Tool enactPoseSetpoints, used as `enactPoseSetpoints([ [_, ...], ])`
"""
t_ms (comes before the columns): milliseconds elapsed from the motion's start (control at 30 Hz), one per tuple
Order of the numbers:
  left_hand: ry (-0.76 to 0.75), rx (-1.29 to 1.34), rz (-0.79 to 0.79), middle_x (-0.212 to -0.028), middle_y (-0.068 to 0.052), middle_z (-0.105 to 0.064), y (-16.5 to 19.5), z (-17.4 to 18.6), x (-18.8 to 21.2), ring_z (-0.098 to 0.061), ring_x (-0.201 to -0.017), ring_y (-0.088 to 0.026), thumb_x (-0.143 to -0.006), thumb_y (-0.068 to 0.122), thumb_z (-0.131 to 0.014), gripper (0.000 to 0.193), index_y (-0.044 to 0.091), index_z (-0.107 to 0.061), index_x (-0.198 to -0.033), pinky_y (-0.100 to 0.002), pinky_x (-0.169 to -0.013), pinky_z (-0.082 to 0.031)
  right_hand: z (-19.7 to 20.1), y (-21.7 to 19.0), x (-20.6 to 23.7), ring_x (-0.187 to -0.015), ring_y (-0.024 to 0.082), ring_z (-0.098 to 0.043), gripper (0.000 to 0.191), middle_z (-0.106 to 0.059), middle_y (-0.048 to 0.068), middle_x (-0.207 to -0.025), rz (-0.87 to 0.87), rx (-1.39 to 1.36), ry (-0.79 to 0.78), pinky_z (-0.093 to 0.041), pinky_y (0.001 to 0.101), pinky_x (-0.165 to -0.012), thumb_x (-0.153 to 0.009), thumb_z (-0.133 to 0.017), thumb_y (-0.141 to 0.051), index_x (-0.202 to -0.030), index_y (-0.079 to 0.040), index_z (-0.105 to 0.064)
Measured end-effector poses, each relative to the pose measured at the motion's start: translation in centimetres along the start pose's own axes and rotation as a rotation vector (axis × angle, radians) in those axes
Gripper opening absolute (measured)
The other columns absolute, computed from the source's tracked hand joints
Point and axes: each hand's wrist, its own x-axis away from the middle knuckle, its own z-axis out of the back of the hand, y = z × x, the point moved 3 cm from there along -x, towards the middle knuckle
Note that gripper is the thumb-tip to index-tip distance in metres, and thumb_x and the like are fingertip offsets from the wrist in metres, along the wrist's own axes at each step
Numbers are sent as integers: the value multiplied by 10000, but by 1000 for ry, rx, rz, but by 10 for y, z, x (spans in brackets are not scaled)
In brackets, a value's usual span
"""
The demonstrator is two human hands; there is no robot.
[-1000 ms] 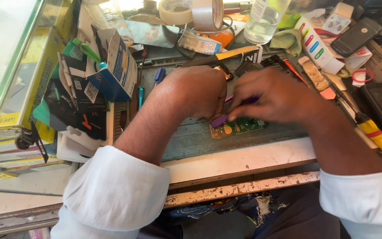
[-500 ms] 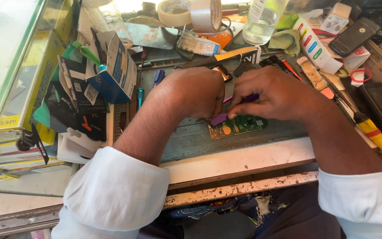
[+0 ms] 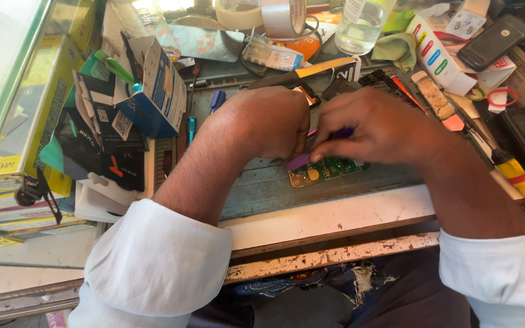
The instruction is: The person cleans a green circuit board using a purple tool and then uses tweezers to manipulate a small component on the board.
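Together, two hands, one purple tool, one green circuit board

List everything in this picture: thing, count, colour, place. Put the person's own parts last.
green circuit board: one, green with gold pads, on the bench under the hands
purple plastic tool: one, purple, held in the right hand over the board
tape rolls: two, beige and clear, top centre
clear plastic bottle: one, top centre
dark mobile phone: one, top right
yellow-handled screwdriver: one, right edge
blue cardboard box: one, left
left hand: one, fisted beside the board
right hand: one, gripping the tool
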Motion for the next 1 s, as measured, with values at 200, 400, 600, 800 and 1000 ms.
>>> enactPoseSetpoints([
  [200, -50, -16, 9, -897, -83, -768, 0, 1, 0, -745, -905, -267, -772, 208, -789, 102, 165, -820, -859, -439, -774, -591, -1, -1, 2, -836, 224, -711, 143, -741, 39, -911, 78, -40, 1, -545, 357, -694, -838, -800, -215, -924, -102, -784],
  [400, -24, -43, 23, -917, -106, -761, 1, 1, 0, -744, -910, -290, -786, 230, -800, 124, 155, -809, -885, -438, -769, -594, -1, 3, 1, -736, 213, -700, 146, -708, 37, -805, -61, -43, -20, -536, 362, -629, -794, -833, -225, -870, -109, -788],
  [600, -4, -13, -1, -918, -92, -769, 1, -1, -2, -738, -916, -285, -749, 202, -800, 126, 165, -815, -869, -443, -763, -589, 5, 6, 3, -719, 206, -695, 103, -709, 31, -762, -110, 42, -26, -515, 371, -631, -801, -819, -207, -848, -117, -799],
  [800, -17, -51, 7, -919, -121, -768, 0, -2, -4, -749, -918, -289, -787, 212, -792, 141, 103, -796, -875, -437, -762, -597, 3, 8, 4, -668, 202, -687, 154, -690, 44, -725, -127, 5, -53, -505, 368, -608, -777, -848, -233, -837, -104, -788],
  [1000, -38, -14, 0, -900, -107, -768, -1, -2, -4, -755, -904, -276, -752, 210, -798, 131, 129, -809, -854, -439, -749, -598, 3, 1, 3, -771, 215, -700, 125, -704, 36, -819, 94, -77, -16, -527, 363, -669, -840, -803, -189, -916, -98, -765],
])
